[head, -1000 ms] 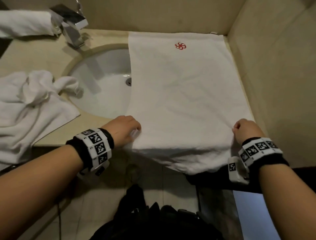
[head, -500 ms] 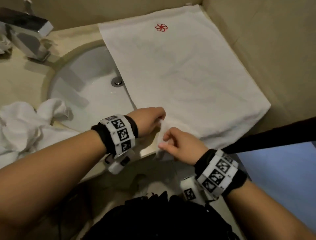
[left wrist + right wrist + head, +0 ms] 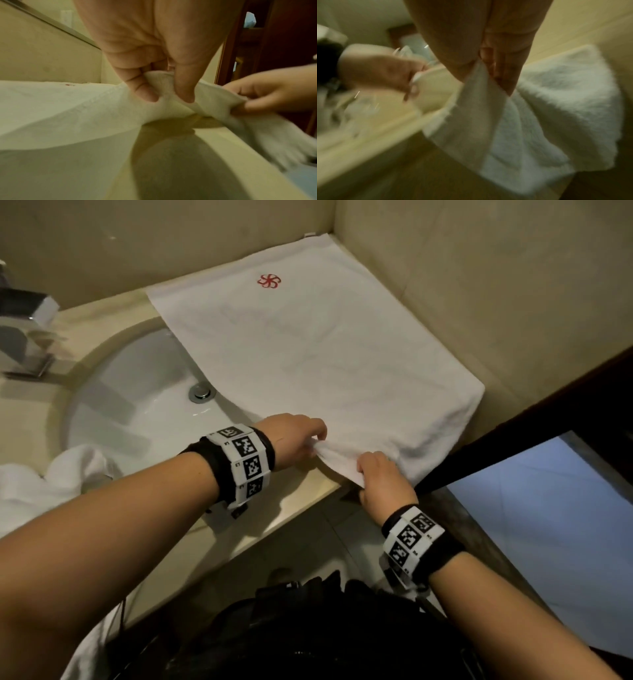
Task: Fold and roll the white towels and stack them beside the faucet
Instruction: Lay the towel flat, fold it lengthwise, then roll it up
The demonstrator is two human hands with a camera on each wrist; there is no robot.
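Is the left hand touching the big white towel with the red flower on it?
Touching. The left wrist view shows the left hand pinching a bunched fold of the white towel between thumb and fingers.

The spread towel lies on the counter right of the sink — one edge overhanging the basin. The faucet stands far left; a crumpled towel lies near it, in front.

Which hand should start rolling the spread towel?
Probably the left hand: it pinches the spread towel at its near left corner. The right hand grips the same edge right beside it.
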